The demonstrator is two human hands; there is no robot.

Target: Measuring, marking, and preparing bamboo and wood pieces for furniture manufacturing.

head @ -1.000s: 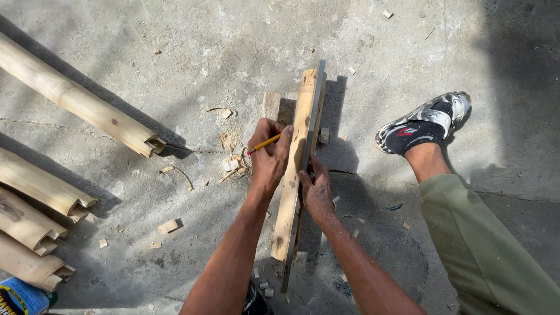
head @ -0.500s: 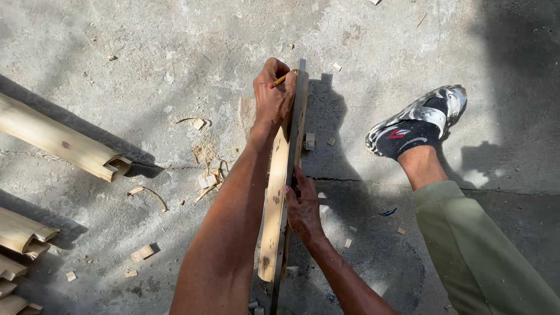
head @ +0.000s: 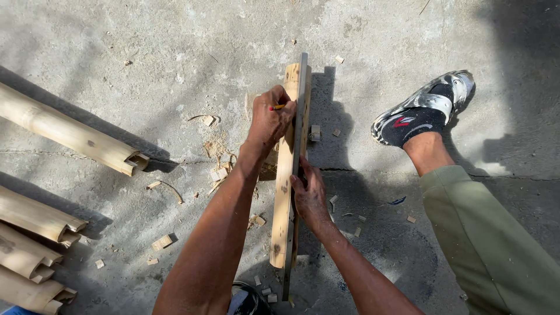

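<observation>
Lying on a concrete floor [head: 175, 46] strewn with chips, the slat [head: 284, 175] is pressed by the flat right hand [head: 309, 195], left hand [head: 269, 121] clamping a pencil [head: 277, 107].

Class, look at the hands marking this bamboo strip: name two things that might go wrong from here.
The straightedge may slip, since only the right hand presses it against the bamboo strip, so the line drawn by the pencil in the left hand could wander. The strip's rough edges might also give the fingers splinters.

Pale bamboo slat [head: 284, 175], seemingly smooth.
</observation>
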